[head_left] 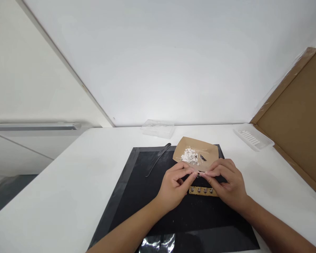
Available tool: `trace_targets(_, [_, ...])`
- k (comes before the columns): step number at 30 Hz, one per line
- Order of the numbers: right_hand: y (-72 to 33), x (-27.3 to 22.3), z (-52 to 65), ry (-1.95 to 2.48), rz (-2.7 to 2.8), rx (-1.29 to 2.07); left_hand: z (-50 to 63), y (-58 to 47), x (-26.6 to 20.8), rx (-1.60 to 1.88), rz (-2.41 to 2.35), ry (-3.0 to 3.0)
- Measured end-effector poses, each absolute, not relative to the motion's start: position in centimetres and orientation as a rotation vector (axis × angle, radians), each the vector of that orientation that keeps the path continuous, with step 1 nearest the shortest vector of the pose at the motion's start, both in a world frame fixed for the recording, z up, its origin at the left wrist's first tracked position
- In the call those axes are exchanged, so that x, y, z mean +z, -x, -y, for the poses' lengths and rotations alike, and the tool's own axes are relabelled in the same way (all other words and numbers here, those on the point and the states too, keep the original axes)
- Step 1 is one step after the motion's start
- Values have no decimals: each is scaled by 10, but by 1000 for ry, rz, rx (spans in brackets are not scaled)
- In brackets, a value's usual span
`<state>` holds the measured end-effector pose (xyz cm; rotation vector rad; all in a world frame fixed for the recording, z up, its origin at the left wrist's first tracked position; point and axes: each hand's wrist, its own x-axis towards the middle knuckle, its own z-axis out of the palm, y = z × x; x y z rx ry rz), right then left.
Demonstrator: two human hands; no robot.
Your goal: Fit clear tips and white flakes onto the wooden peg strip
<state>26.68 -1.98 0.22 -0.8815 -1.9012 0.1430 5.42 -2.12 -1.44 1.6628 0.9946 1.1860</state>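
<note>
My left hand [176,181] and my right hand [228,179] meet fingertip to fingertip above the black mat. Both are closed in a pinch on one small item between them, mostly covered by the fingers; a dark, shiny bit shows below the tips, and its kind is unclear. Just behind the fingers sits a brown paper tray [212,149] with a heap of small white pieces [190,155] and a dark scrap [203,158]. Under the hands lies a tan strip [202,191] bearing several small shiny metal parts; my right hand hides its right end.
A dark slim tool [158,160] rests across the back edge of the black mat [137,196]. Clear plastic container [158,129] stands by the wall. At right, another translucent tray [255,137] holds white strips beside a cardboard panel [297,119]. Shiny plastic [158,244] lies at the front.
</note>
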Motion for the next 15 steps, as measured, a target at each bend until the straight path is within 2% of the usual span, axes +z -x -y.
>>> trace_targets(15, [-270,-2,17,931,1818,486,23,-55,-15,1173,-973,-1582])
